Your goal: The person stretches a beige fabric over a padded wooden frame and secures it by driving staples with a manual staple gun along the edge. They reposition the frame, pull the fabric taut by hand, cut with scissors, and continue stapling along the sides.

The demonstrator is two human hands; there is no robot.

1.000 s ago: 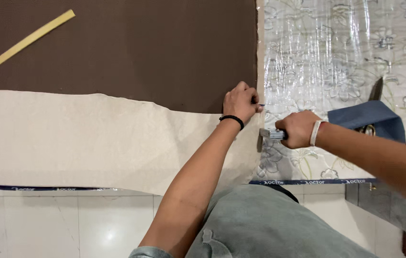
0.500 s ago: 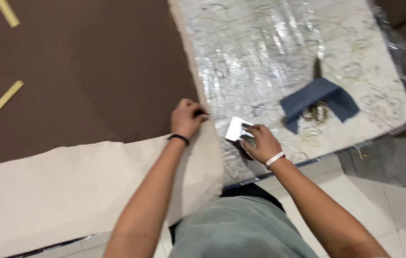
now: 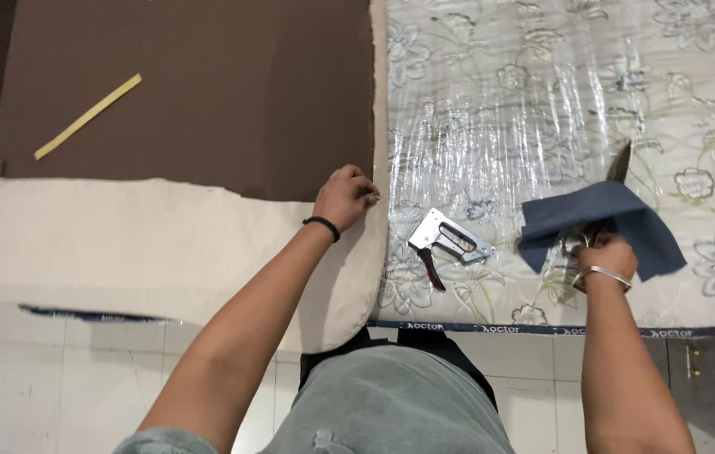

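White floor tiles (image 3: 55, 378) are seen along the lower edge of the view, below a brown board (image 3: 206, 92) and a floral mattress (image 3: 542, 101) wrapped in clear plastic, which lie side by side. A thin yellow strip (image 3: 88, 116) is laid at a slant on the brown board, well apart from both hands. The lower part of the board is covered by a beige cloth (image 3: 122, 244), whose right end is folded round the corner next to the mattress.

The left hand (image 3: 345, 195) is closed on the upper edge of the beige cloth at the seam between board and mattress, the fingers curled tight on the fabric; a black band is worn at the wrist. A metal staple gun (image 3: 450, 242) with red and black parts is left lying on the mattress between the two hands, touched by neither.

The right hand (image 3: 603, 256), ringed by a silver bangle, is closed round the handles of a pair of scissors (image 3: 618, 168), whose blades stick out above a dark blue piece of cloth (image 3: 593, 220). The blue cloth is draped over the scissors and rests on the mattress.
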